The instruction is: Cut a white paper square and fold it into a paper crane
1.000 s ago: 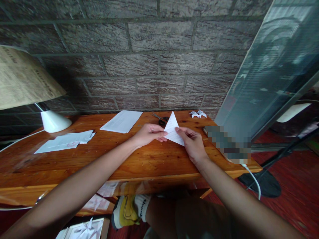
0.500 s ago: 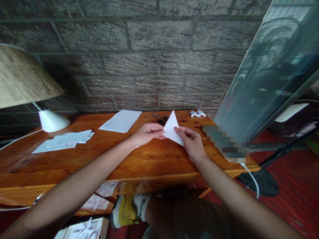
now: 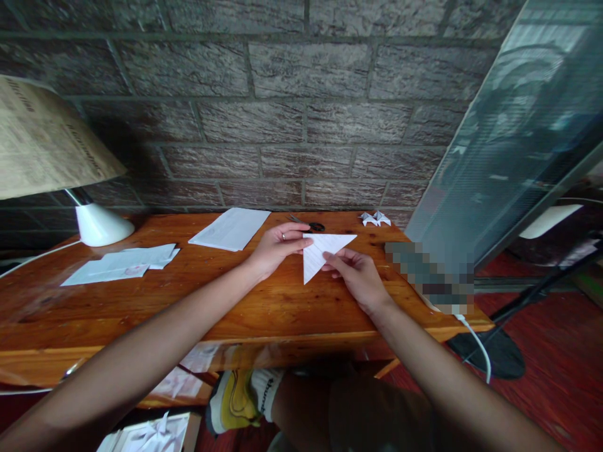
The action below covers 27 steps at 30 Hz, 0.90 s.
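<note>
A folded paper triangle [image 3: 316, 252] with faint lines on it is held up over the wooden table between both hands. My left hand [image 3: 277, 248], a ring on one finger, pinches its upper left corner. My right hand [image 3: 355, 273] grips the slanting lower right edge, thumb on the face and fingers behind. Just behind the paper lie black-handled scissors [image 3: 315, 226], partly covered by my left hand. Two small folded paper pieces [image 3: 375, 218] sit near the back right of the table.
A stack of white paper [image 3: 230, 229] and some loose slips [image 3: 122, 263] lie to the left, near a lamp [image 3: 101, 225]. At the right edge is a blurred-out device [image 3: 431, 276] with a white cable [image 3: 480, 345]. Below stands a box of folded paper [image 3: 188, 433].
The paper triangle has been turned, so its point that faced up now gives way to a flat top edge and a corner pointing down. Both hands still hold it.
</note>
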Each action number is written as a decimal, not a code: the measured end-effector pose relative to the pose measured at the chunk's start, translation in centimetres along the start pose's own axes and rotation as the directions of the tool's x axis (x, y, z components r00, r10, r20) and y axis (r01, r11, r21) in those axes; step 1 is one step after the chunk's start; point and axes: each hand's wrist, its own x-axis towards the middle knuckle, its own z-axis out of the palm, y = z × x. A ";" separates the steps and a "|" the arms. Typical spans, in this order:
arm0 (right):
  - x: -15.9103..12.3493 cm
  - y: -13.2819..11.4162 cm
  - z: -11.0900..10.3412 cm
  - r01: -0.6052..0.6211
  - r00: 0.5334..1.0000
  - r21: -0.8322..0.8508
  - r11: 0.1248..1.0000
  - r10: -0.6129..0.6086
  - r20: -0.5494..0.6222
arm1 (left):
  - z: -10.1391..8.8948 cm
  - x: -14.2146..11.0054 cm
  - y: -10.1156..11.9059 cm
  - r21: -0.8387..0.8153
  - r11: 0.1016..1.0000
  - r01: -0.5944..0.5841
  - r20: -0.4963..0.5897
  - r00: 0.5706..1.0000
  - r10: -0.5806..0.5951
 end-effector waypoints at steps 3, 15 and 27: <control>-0.1 0.0 0.0 0.020 1.000 -0.032 0.999 -0.019 0.017 | 0.2 -0.1 0.0 -0.008 1.000 0.028 0.009 1.000 -0.028; -0.1 0.2 0.2 0.067 0.996 -0.093 0.993 -0.062 0.056 | 0.7 -0.4 0.2 0.080 0.997 -0.010 -0.004 1.000 0.011; -0.8 -0.5 0.4 0.110 0.989 -0.109 0.988 -0.098 0.109 | 0.5 -0.6 0.5 0.330 0.937 -0.114 0.136 0.988 0.072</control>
